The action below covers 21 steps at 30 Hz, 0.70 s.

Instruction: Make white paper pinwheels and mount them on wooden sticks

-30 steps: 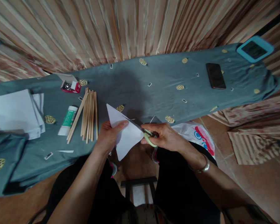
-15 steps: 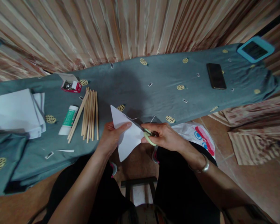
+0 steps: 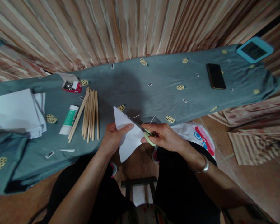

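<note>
White paper (image 3: 130, 144) pinched in left hand (image 3: 113, 138), thumb (image 3: 127, 128) uppermost, right hand (image 3: 165, 136) gripping scissors (image 3: 149, 140)

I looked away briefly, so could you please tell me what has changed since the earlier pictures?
The left hand has moved right, bringing the paper further toward the scissors in the right hand. Nothing was taken up or let go. The right hand stayed nearly in place; the sticks, glue and phone are as before.

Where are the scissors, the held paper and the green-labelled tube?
Scissors (image 3: 148, 140): head view, on the pale green handle loop.
Held paper (image 3: 130, 140): head view, middle of its white face.
Green-labelled tube (image 3: 70, 119): head view, on the label.
</note>
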Each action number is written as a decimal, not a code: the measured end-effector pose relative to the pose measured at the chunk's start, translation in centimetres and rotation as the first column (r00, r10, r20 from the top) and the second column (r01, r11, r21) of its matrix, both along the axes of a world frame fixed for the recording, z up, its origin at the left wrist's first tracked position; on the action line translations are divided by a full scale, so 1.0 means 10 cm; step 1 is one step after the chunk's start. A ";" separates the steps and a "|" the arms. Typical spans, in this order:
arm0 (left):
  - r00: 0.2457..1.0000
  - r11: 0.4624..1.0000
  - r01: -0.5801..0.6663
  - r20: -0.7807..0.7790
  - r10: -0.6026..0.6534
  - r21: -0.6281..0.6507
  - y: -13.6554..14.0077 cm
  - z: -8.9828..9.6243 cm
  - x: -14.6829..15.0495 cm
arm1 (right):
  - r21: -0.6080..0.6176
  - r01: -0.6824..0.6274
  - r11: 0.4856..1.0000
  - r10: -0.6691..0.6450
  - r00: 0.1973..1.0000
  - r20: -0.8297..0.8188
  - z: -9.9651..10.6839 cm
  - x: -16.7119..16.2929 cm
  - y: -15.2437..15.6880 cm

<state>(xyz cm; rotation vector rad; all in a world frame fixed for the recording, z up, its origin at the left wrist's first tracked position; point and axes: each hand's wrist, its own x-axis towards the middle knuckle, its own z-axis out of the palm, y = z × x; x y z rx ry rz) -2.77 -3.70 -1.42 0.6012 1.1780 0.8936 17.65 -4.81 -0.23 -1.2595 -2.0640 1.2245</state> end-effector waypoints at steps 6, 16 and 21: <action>0.999 0.999 0.035 -0.030 -0.035 0.001 -0.03 -0.02 0.01 | 0.006 0.011 1.000 -0.011 1.000 0.007 -0.01 0.01 -0.01; 0.999 0.999 0.036 -0.010 -0.036 0.012 -0.05 -0.04 0.03 | 0.018 0.023 1.000 -0.024 1.000 0.015 -0.01 0.02 -0.03; 0.998 0.998 0.063 0.000 -0.063 0.014 -0.06 -0.05 0.04 | 0.014 0.029 0.999 -0.029 0.999 0.019 0.02 0.02 -0.03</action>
